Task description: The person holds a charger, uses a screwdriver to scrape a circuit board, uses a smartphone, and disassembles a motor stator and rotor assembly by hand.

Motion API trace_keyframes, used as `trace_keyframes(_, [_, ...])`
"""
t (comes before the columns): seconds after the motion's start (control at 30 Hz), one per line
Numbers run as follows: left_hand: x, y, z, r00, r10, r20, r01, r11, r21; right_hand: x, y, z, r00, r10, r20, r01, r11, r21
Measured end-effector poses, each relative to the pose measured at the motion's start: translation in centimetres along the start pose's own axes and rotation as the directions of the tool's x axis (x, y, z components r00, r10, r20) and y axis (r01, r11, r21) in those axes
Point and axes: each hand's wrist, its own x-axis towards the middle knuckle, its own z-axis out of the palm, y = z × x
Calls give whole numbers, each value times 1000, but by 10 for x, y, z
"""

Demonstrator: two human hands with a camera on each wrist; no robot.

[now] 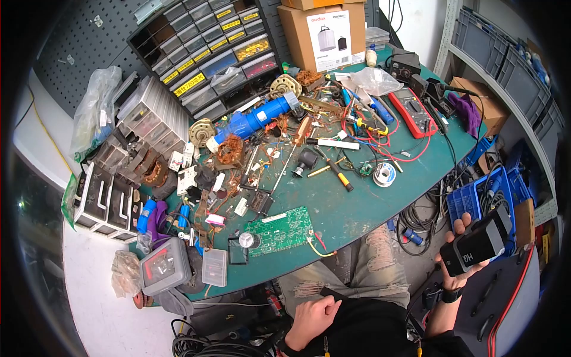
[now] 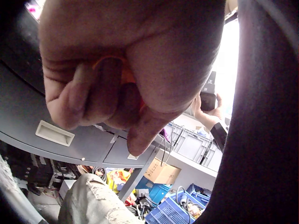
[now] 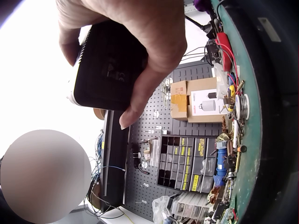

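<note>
My right hand [image 1: 450,275] holds up a black box-shaped device [image 1: 476,245] to the right of the table, above the floor-level bins. Light letters like "HQ" mark the face seen in the head view. In the right wrist view my fingers and thumb grip the device [image 3: 110,70] by its sides; small printed marks show faintly on it. My left hand [image 1: 314,318] is near my torso, fingers curled in toward the palm. Up close in the left wrist view, the left hand [image 2: 103,88] shows an orange tint between fingers and palm. Nearest to it on the table is a green circuit board [image 1: 279,231].
The green table [image 1: 351,208] carries a red multimeter [image 1: 412,113], a solder spool [image 1: 384,175], a blue cylinder [image 1: 256,121], tools and scrap parts. Behind stand a drawer cabinet [image 1: 208,53] and a cardboard box [image 1: 324,38]. Blue baskets [image 1: 476,193] and cables [image 1: 416,223] lie at right.
</note>
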Motion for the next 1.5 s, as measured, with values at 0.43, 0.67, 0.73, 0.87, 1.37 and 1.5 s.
trace_keyframes(0.43, [0,-1,0,1000,3,-4,-3,1000,-11,3,-1,-1,997,15,-81,-20,998,-62])
trace_keyframes(0.67, [2,-2,-2,996,52,69,-54,998,19,110,-105,87,926,-250,284,305,937,-172])
trace_keyframes(0.73, [1,-5,0,999,-28,-23,29,999,45,119,-129,106,890,-208,407,262,962,-82])
trace_keyframes(0.87, [-1,12,1,992,-89,-91,83,994,-64,83,-102,77,924,-237,301,156,950,269])
trace_keyframes(1.37, [17,19,7,998,-57,-3,57,998,-21,6,-67,-55,882,-389,-265,348,919,-188])
trace_keyframes(1.5, [16,25,9,999,-35,1,35,999,-10,1,-70,-90,875,-384,-296,271,893,-359])
